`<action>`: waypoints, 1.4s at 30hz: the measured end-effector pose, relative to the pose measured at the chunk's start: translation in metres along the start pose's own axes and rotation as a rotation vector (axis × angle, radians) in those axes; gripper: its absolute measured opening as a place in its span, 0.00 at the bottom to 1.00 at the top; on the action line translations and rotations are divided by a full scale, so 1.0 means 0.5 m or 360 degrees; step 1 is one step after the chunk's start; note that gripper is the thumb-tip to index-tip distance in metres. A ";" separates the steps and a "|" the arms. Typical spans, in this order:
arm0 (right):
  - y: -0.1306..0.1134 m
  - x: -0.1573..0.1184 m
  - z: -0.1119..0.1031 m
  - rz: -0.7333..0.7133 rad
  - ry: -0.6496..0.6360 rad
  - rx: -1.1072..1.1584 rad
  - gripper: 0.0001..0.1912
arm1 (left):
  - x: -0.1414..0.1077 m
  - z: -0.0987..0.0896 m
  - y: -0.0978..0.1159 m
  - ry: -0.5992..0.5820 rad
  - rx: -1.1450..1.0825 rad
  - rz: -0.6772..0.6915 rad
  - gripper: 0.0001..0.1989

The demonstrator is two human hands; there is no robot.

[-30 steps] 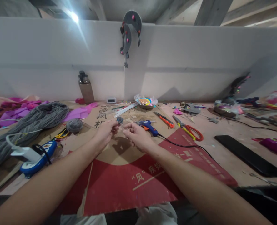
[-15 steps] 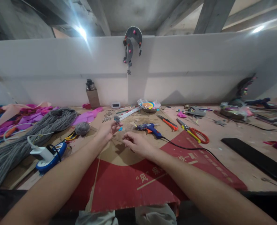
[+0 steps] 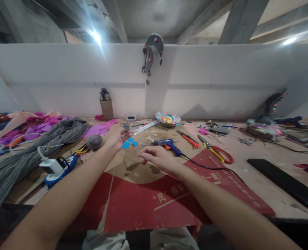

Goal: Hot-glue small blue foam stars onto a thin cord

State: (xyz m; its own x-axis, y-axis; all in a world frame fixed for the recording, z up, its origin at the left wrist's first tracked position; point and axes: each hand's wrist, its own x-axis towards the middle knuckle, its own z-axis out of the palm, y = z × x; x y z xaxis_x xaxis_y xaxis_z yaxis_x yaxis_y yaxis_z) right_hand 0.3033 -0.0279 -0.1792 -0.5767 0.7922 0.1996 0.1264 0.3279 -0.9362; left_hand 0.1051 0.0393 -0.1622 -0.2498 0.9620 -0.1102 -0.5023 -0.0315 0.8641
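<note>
My left hand [image 3: 116,138] holds a small grey piece [image 3: 126,127] between its fingers, above the brown part of the cardboard. Blue cut pieces [image 3: 130,142] lie just to the right of that hand. My right hand [image 3: 154,157] hovers over the cardboard [image 3: 140,208] with its fingers pressed together; what they hold, if anything, is too small to make out. Beyond my right hand lies a blue glue gun [image 3: 171,146]. A ball of grey yarn [image 3: 94,142] sits left of my left wrist.
Orange-handled scissors [image 3: 219,152], an orange cutter [image 3: 189,139] and a black case [image 3: 281,180] lie on the right. Grey yarn [image 3: 47,146] and a white plug [image 3: 51,167] are on the left. A bowl [image 3: 167,121] stands near the wall.
My left hand has shifted slightly left, uncovering more blue pieces and the grey piece. My right hand has moved a little right and its fingers have drawn in. The whole view has shifted slightly.
</note>
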 end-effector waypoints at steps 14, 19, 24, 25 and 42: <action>0.017 0.010 -0.025 -0.0229 0.0375 -0.0338 0.14 | -0.034 0.017 -0.003 -0.0151 0.0293 -0.0026 0.03; 0.026 0.023 -0.037 -0.0048 0.0650 -0.0073 0.14 | -0.083 0.039 -0.027 -0.0440 0.0657 -0.0154 0.00; 0.023 0.024 -0.036 -0.0029 0.0636 -0.0133 0.13 | -0.114 0.054 -0.038 -0.0629 0.0907 -0.0213 0.07; 0.024 0.024 -0.036 -0.0037 0.0629 -0.0151 0.12 | -0.117 0.055 -0.039 -0.0646 0.0934 -0.0211 0.07; 0.016 0.023 -0.042 0.0444 0.0371 0.0955 0.16 | -0.118 0.059 -0.032 -0.0723 0.0933 -0.0332 0.06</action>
State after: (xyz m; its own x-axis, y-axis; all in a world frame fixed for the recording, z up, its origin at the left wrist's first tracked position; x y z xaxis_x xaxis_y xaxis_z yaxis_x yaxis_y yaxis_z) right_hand 0.3148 -0.0053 -0.1782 -0.3911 0.9171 -0.0772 -0.2618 -0.1913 -0.9460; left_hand 0.1523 -0.0091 -0.1552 0.2303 0.9531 -0.1964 0.0505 0.1898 0.9805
